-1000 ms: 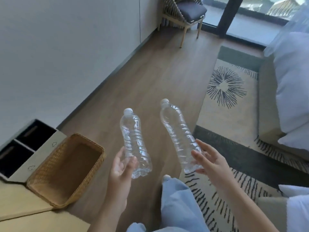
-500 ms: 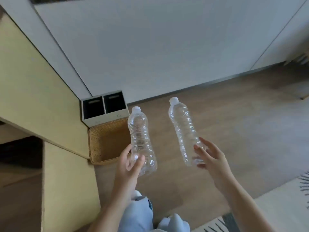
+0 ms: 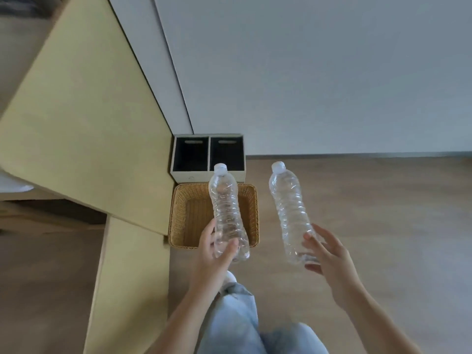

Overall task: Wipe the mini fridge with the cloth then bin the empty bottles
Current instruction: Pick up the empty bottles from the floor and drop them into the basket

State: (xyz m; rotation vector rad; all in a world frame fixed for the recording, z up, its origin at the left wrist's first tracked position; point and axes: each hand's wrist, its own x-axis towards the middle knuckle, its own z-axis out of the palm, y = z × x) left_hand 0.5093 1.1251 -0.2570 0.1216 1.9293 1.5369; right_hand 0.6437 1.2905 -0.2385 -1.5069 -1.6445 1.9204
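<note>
Closest to us, our knees in pale blue jeans point(image 3: 237, 315) filled the bottom of the view, with a white toe point(image 3: 231, 275) showing just ahead of them on the wooden floor point(image 3: 370, 213). Above the knees we held our two hands apart, each with its own clear plastic bottle.

Our left hand point(image 3: 214, 251) wrapped its thumb and fingers round the lower part of the left bottle point(image 3: 226, 208). Our right hand point(image 3: 329, 256) had its fingers spread, and the fingertips and thumb pinched the right bottle point(image 3: 291, 213) near its base.

Both bottles looked empty and had their caps on. Their long axes ran away from us, bases toward our hands and caps pointing at the wall, and they were close to parallel. The right bottle's cap leaned slightly to the left. The two bottles did not touch.

Seen from above, the left bottle lay over a wicker basket point(image 3: 175, 215) that stood on the floor, and its cap reached the front edge of the bin point(image 3: 190, 177) behind the basket. The right bottle was over bare floor, to the right of the basket.

Just beyond the basket, the bin showed two dark compartments side by side. It stood in the corner between a pale yellow wooden panel point(image 3: 84, 123) on the left and the grey wall point(image 3: 306, 72) at the back.
</note>
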